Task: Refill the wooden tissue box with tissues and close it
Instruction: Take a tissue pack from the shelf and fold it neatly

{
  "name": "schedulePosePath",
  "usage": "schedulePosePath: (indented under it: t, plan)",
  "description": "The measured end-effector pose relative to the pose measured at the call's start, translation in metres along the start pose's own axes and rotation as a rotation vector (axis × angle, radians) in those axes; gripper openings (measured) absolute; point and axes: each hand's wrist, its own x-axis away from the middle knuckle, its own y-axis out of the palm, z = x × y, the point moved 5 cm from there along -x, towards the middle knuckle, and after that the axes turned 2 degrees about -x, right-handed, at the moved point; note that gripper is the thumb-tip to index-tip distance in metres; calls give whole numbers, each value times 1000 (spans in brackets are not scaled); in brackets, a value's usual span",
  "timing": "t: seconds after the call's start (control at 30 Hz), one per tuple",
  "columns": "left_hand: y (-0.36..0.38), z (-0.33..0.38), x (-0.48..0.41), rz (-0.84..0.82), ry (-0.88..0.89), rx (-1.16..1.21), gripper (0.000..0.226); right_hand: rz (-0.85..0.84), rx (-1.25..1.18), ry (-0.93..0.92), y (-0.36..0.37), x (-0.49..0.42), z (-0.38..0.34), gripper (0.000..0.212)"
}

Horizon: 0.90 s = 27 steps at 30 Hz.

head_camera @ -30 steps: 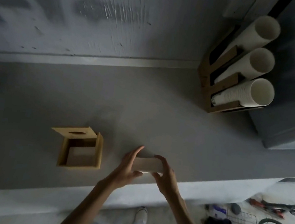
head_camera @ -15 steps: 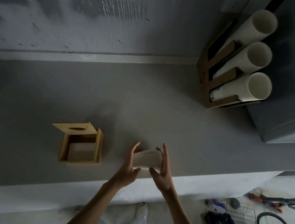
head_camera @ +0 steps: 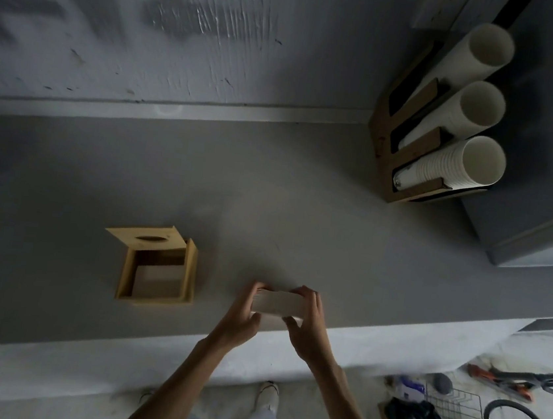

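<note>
Right now I have both hands on the stack of tissues (head_camera: 279,302), near the front edge of the grey counter (head_camera: 302,212): my left hand (head_camera: 241,315) clasps its left end, my right hand (head_camera: 306,326) its right end, fingers curled over the top and thumbs underneath. To the left, well apart from the stack, the wooden tissue box (head_camera: 157,271) sits open on the counter, its lid (head_camera: 146,237) with the oval slot tilted up at the back. A wooden cup dispenser (head_camera: 411,162) holding paper cups stands at the far right.
</note>
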Motion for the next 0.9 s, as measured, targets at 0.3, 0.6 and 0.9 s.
schedulePosePath:
  t: [0.3, 0.6, 0.9]
  plan:
    - [-15, -3, -2, -24, 82, -208, 43, -149, 341, -90, -17, -16, -15, 44]
    - [-14, -6, 2, -31, 44, -194, 41, -140, 279, -67, -15, -12, -9, 45]
    - [-14, -9, 2, 2, 53, -189, 42, -131, 271, -43, -18, -8, -4, 45]
